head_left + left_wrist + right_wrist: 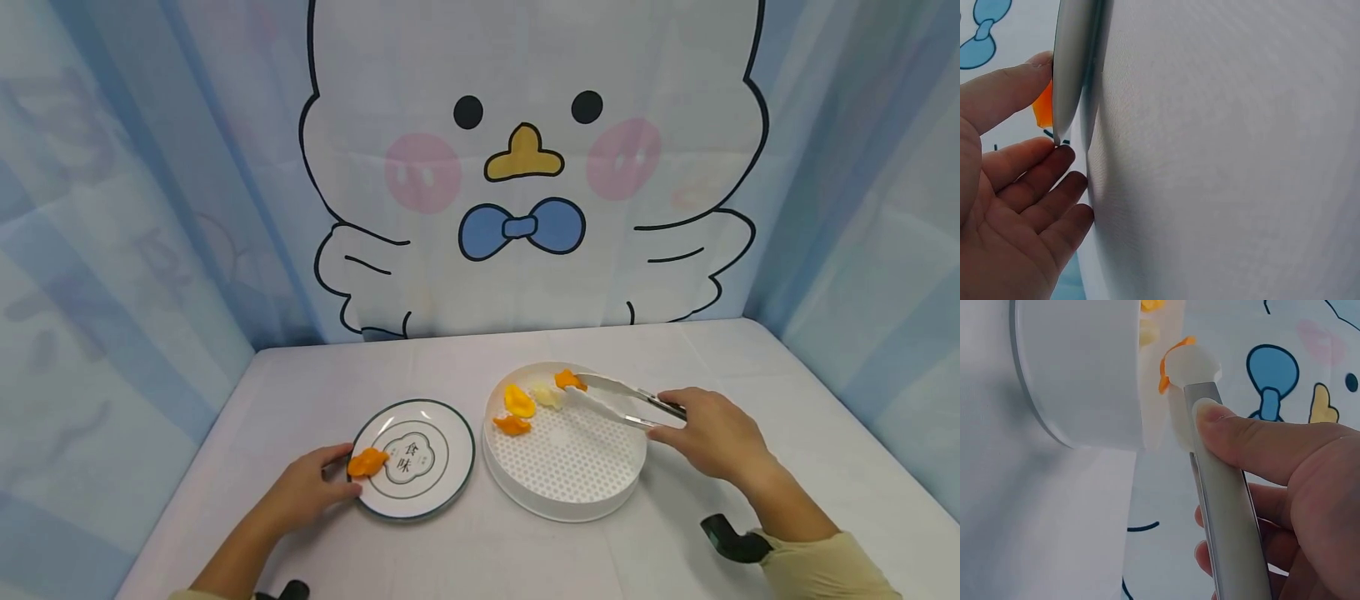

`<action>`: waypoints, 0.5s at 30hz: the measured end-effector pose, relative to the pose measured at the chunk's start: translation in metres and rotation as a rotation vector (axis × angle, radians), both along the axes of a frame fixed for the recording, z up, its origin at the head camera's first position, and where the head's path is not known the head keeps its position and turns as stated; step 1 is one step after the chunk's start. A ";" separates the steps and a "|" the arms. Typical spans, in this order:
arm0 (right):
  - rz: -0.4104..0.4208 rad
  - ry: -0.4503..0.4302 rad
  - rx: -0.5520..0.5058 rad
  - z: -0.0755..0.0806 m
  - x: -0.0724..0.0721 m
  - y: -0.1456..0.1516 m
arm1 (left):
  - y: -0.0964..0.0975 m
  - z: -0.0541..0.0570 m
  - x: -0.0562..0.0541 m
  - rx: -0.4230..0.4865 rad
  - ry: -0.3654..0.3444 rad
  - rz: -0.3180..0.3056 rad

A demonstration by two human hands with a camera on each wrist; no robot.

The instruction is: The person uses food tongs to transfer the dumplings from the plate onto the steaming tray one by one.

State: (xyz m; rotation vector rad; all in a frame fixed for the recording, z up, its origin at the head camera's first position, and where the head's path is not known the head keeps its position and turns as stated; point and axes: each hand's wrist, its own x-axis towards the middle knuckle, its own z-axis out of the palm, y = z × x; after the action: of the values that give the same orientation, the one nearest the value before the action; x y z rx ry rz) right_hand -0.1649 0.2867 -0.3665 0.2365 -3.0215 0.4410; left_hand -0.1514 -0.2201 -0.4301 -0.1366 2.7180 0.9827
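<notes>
My right hand point(712, 433) grips metal tongs point(651, 402) with pale tips. The tips are at an orange dumpling-like piece point(570, 380) at the back of a round white steamer tray point(573, 467) with a dotted base. To its left in the tray are a pale yellow piece point(547, 396), a yellow piece point(519, 401) and another orange piece point(513, 426). My left hand point(311, 492) holds the left rim of a white plate point(442, 475) between thumb and fingers. An orange dumpling-like piece point(367, 462) lies on the plate beside that hand.
A white cloth covers the table point(315, 383). Plate and tray stand side by side with a narrow gap between them. Behind the table hangs a curtain point(525, 292) with a cartoon bird, and blue curtains point(127, 250) flank both sides.
</notes>
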 end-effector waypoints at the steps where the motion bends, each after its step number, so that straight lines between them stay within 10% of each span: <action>1: -0.002 -0.002 0.005 0.000 0.000 0.000 | 0.000 0.000 0.000 0.000 0.001 0.000; 15: -0.014 -0.030 0.037 0.001 -0.003 -0.001 | 0.000 0.000 0.000 -0.001 0.009 -0.001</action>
State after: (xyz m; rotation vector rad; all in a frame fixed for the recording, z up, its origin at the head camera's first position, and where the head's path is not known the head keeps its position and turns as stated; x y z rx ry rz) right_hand -0.1684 0.2853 -0.3654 0.2127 -3.0610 0.3909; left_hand -0.1509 -0.2201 -0.4305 -0.1312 2.7271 0.9837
